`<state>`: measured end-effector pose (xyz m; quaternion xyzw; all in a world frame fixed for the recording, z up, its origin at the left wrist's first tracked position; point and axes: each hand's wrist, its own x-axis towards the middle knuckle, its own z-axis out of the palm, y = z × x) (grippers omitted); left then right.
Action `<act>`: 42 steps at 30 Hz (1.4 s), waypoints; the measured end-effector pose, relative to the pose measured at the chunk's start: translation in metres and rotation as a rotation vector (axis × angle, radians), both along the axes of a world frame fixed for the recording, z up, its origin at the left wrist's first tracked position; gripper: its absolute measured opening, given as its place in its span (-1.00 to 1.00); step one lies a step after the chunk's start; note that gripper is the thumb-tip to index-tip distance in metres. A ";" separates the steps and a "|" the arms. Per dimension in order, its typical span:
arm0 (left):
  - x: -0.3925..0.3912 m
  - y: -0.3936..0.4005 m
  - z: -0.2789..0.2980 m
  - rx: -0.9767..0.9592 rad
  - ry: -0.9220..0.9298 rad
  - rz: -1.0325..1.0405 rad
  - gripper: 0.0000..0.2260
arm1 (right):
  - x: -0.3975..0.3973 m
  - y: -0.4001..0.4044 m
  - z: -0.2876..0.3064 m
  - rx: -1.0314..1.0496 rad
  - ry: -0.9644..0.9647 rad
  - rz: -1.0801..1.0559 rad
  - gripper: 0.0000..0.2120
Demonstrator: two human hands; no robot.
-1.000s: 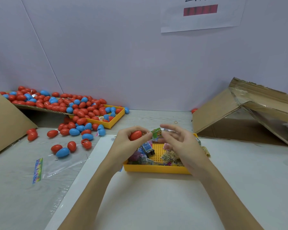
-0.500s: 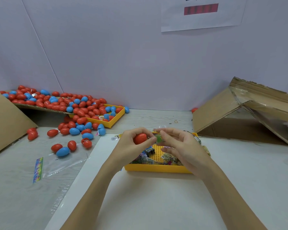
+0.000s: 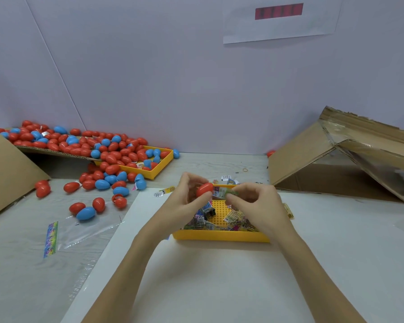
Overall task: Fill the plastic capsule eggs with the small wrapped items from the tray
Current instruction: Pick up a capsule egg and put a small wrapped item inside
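Head view: I see both hands raised just above far end of yellow tray [image 3: 221, 236]. Left hand [image 3: 184, 201] pinches red capsule egg [image 3: 204, 189]; right hand [image 3: 254, 203] pinches green wrapped item [image 3: 230, 193] at egg's open end, touching it. More wrapped items [image 3: 233, 220] lie inside tray. Heap of red and blue eggs [image 3: 91, 148] well left of tray, on worktop [image 3: 219, 287].

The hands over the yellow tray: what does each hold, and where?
Left hand: red egg, pinched around its middle. Right hand: green wrapped item, by one end.
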<state>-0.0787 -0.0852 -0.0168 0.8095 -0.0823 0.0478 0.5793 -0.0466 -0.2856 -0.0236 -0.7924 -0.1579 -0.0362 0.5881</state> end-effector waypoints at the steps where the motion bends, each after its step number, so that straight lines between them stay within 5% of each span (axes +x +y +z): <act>1: -0.001 0.000 0.001 -0.018 -0.022 -0.012 -0.75 | -0.001 0.000 0.001 0.068 0.032 -0.009 -0.96; 8: -0.003 -0.006 0.004 -0.061 -0.128 -0.019 -0.61 | -0.005 0.002 0.005 0.247 0.123 -0.086 -0.89; 19: -0.002 -0.014 -0.001 -0.035 -0.103 -0.002 -0.77 | -0.005 0.004 0.003 0.158 0.067 -0.059 -0.88; 42: -0.002 -0.012 0.003 -0.071 -0.096 0.012 -0.76 | -0.001 0.003 0.003 0.403 0.271 -0.048 -0.83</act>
